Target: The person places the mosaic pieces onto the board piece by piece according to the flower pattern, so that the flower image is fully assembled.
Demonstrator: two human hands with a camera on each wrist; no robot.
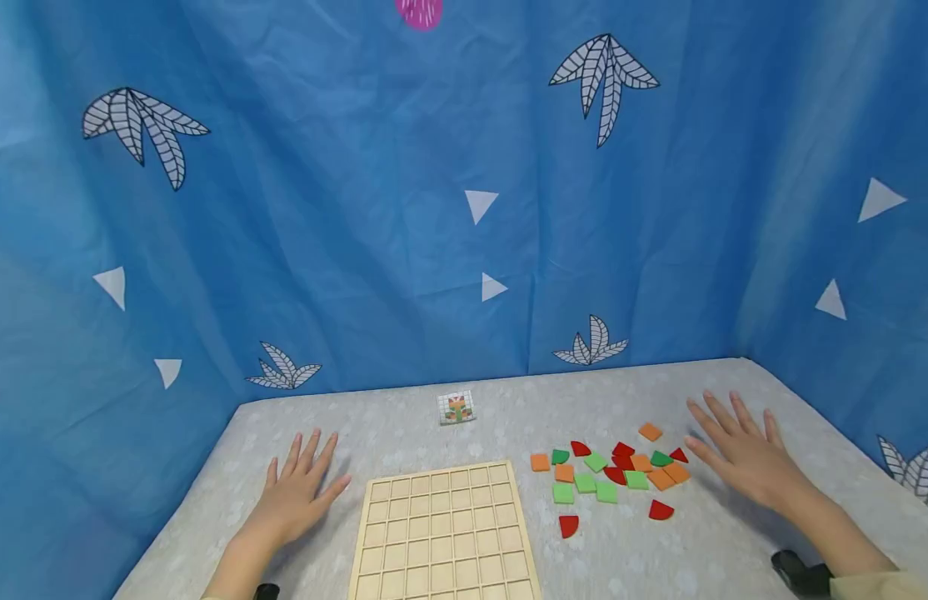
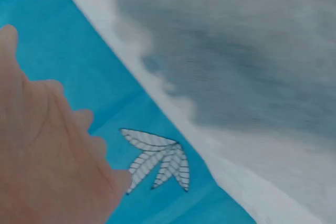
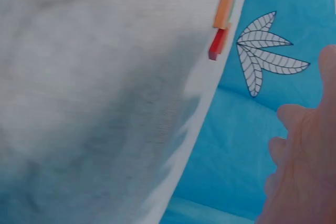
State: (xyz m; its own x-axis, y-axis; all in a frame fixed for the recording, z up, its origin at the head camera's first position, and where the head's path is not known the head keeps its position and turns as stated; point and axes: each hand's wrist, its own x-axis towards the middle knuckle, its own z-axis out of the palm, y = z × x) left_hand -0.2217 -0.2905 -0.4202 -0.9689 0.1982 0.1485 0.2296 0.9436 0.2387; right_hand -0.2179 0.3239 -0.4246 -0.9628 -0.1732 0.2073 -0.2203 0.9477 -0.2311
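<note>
Clearly fans straight fingers (image 1: 308,454) wide on left hand (image 1: 286,502) and right hand (image 1: 752,460), above a pale grey tabletop (image 1: 621,562). Near the right, counts six orange squares (image 1: 677,473), five light-green squares (image 1: 636,480), two dark-green quarter-discs (image 1: 661,459), seven red flat pieces (image 1: 661,511); between both, one pale wooden gridded board (image 1: 443,536); farther back, one patterned card (image 1: 456,407).

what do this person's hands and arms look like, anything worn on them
The left hand and right hand are ungloved. A rounded black device sits at the right wrist, with a pale cream fabric sleeve on the forearm. A small black piece shows near the left wrist, cut off by the frame.
</note>
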